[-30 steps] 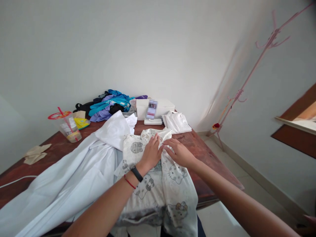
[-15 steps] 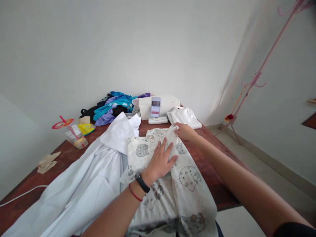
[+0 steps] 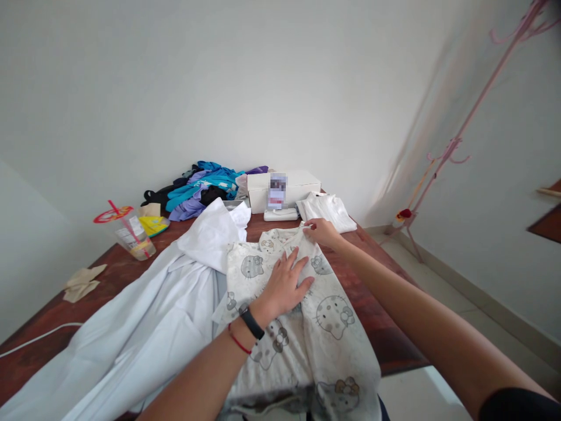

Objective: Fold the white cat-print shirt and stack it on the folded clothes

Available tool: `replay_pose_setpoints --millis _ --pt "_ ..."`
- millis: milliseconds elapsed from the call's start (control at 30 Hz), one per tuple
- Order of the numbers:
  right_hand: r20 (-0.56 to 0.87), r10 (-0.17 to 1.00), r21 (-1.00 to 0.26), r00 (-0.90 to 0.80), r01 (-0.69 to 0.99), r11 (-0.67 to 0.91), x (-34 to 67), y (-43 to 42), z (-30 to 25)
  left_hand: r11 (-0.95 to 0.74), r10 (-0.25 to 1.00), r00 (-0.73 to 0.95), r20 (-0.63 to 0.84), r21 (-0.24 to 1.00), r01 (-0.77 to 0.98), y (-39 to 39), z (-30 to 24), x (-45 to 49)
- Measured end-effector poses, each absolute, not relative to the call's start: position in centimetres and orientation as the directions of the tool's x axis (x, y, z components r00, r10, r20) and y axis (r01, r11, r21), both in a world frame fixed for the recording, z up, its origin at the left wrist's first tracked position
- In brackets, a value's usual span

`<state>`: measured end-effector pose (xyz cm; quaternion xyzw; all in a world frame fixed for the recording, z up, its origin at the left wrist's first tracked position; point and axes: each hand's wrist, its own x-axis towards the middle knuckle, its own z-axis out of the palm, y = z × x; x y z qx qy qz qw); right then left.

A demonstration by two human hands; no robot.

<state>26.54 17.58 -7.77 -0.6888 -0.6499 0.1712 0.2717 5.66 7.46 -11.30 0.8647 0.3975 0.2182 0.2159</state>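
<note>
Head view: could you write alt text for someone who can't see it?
A person's left grip lies spread on a cat-print garment on a reddish-brown table, while the right grip touches the garment's far edge. White cloth lies left; a white box and heaped clothes sit behind.

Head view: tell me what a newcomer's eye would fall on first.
Probably the cat-print garment at the table's near edge, with the left hand spread on it and the right hand at its far end. Next, the bright heap of blue, purple and black clothes at the back, left of the white box. Then the pink stand, slanting across the right side.
</note>
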Motion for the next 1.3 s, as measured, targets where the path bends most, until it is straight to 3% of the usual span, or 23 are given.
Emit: replay_pose_setpoints --millis 167,300,467,633,700,767,867,967,1133,1300 --pt "0.298 0.954 -0.393 0.040 0.916 0.084 25.3 18.2 -6.2 -0.603 0.775 0.599 0.202 0.519 0.606 7.4 -11.4 5.6" --pt "0.292 0.956 -0.279 -0.011 0.955 0.096 24.6 19.6 -5.7 -0.598 0.778 0.597 0.196 0.521 0.609 7.4 -11.4 5.5" --pt "0.269 0.963 -0.239 -0.021 0.967 0.088 24.8 21.1 -5.5 -0.595 0.782 0.596 0.182 0.503 0.627 7.1 -11.4 5.4" --pt "0.404 0.901 -0.217 -0.156 0.941 0.260 23.7 18.3 -5.8 -0.587 0.790 0.586 0.183 0.501 0.636 7.1 -11.5 5.6" --pt "0.412 0.856 -0.247 -0.312 0.866 0.434 23.2 16.3 -7.1 -0.582 0.793 0.583 0.176 0.503 0.639 7.2 -11.5 5.7" --pt "0.306 0.825 -0.310 -0.476 0.769 0.559 23.3 14.7 -8.9 -0.579 0.795 0.581 0.175 0.504 0.641 7.2 -11.6 5.8" --pt "0.118 0.864 -0.441 -0.490 0.754 0.488 24.4 13.6 -11.3 -0.593 0.788 0.579 0.209 0.513 0.621 7.2 -11.7 5.8" --pt "0.078 0.886 -0.497 -0.457 0.753 0.432 25.4 13.7 -12.4 -0.602 0.785 0.567 0.248 0.518 0.608 7.3 -12.1 5.8" --pt "0.254 0.879 -0.558 -0.404 0.681 0.474 25.8 13.5 -12.7 -0.567 0.817 0.534 0.218 0.471 0.676 7.6 -12.2 5.8" --pt "0.539 0.823 -0.637 -0.179 0.552 0.537 26.1 12.3 -11.5 -0.532 0.847 0.491 0.203 0.326 0.782 8.0 -12.1 5.4"
